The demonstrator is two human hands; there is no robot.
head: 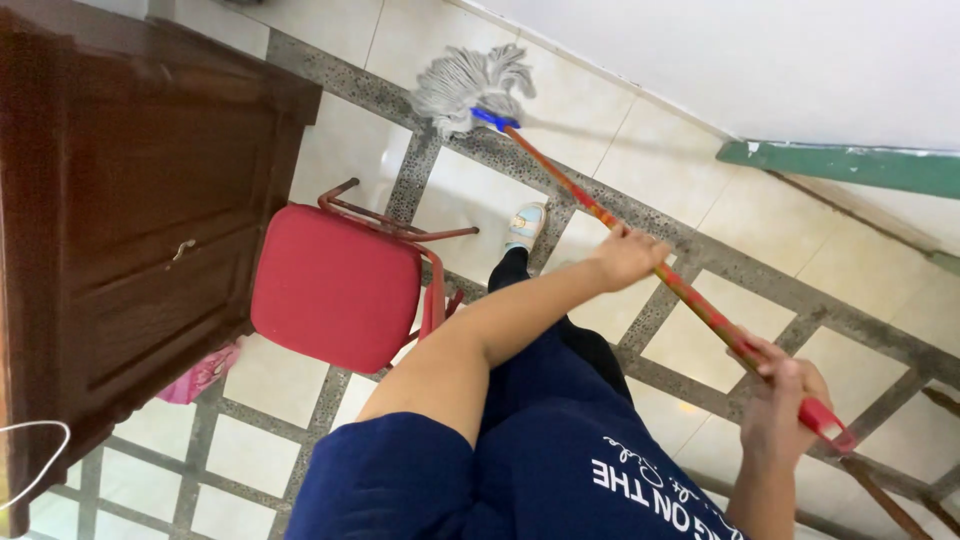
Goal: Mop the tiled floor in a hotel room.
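- Far left: thin white cord loops in at the frame edge, low down.
- Dark wood cabinet fills the left side; small metal pull on its front.
- Pink item on the floor at the cabinet's base, partly hidden; can't tell what it is.
- Red chair just right of the cabinet, padded seat facing up, red metal frame poking out behind and to the right.
- Floor: pale tiles w/ speckled grey strips in a grid.
- Mop head, grey-white strings, lies on the floor up top near the white wall, blue collar where it joins the stick.
- One foot in a light shoe on the floor between chair and stick.
- Left hand, arm bare w/ navy sleeve, fingers wrapped round the stick about midway.
- Stick is red w/ yellow-green banding, runs diagonally from mop head down-right to the red end grip.
- Right hand closed in a fist round the stick's upper end, just below the grip tip.
- Green ledge at the wall's foot, right.
- Brown wood rails, bottom right corner.
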